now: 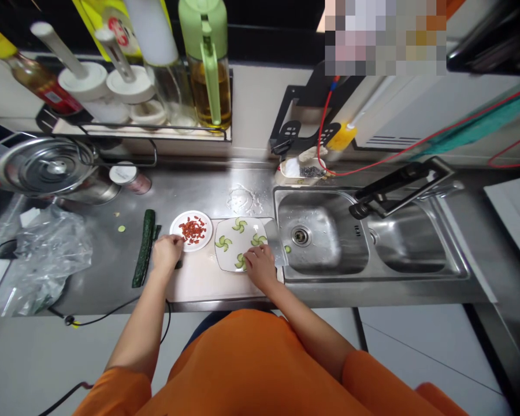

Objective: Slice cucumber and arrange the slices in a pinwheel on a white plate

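My left hand (pixel 168 251) is closed in a pinch at the lower left rim of a small white plate (pixel 172 236) of red goji berries (pixel 193 230). What its fingertips hold, if anything, is too small to make out. Fanned green cucumber slices (pixel 223 243) lie in several groups on a squarish white plate (pixel 231 231). Over this plate's lower right part is my right hand (pixel 260 267), its fingers bent together by cucumber slices (pixel 240 262); anything in them is hidden. Both plates stand on a pale cutting board (pixel 216 288). A dark green cucumber (pixel 145 245) lies left of my left hand.
A wide metal blade (pixel 279 242) lies between the squarish plate and the double sink (pixel 325 231). Clear plastic bags (pixel 52 254), a lidded pot (pixel 56 167) and a small jar (pixel 130 177) stand left. A rack (pixel 156 134) with bottles hangs behind.
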{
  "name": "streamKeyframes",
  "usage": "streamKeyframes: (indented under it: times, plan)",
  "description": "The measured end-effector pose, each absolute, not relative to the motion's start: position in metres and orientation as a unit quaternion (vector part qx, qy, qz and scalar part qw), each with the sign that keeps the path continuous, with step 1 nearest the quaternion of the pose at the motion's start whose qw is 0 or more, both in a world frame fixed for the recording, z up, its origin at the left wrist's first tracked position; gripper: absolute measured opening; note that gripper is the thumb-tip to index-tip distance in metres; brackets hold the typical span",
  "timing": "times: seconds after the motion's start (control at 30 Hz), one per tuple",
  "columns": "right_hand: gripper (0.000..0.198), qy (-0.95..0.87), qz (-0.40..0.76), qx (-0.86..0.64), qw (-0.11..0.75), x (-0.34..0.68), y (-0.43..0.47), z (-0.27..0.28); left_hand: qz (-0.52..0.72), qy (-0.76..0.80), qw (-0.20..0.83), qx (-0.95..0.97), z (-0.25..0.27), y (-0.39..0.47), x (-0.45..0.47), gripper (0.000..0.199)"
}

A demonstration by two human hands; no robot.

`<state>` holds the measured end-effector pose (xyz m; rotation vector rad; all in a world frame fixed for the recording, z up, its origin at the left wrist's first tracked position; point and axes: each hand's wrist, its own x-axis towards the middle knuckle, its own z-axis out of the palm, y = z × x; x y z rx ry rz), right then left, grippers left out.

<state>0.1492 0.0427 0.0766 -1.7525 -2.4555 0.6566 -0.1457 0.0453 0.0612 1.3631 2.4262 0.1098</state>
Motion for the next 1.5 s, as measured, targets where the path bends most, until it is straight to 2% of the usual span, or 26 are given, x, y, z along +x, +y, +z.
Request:
streamKeyframes:
  times: [0.27,0.47,0.57,1.1,1.5]
  plan:
    - [0.021,-0.795,0.216,-0.565,0.049,0.147,0.047,0.073,0.167,0.87,0.179,0.428,0.078,0.045,-0.13,0.029]
    - [0.022,-0.793,0.237,-0.558,0.055,0.136,0.061,0.069,0.248,0.813,0.325,0.415,0.074,0.046,-0.069,0.032]
    - [0.024,-0.797,0.252,-0.547,0.047,0.126,0.073,0.07,0.249,0.797,0.368,0.409,0.067,0.046,-0.046,0.031]
    - [0.03,-0.817,0.295,-0.494,0.051,0.103,0.088,0.054,0.195,0.808,0.352,0.43,0.055,0.049,-0.034,0.033]
    - [0.02,-0.818,0.278,-0.5,0.055,0.1,0.091,0.054,0.203,0.796,0.368,0.436,0.054,0.051,-0.036,0.032]
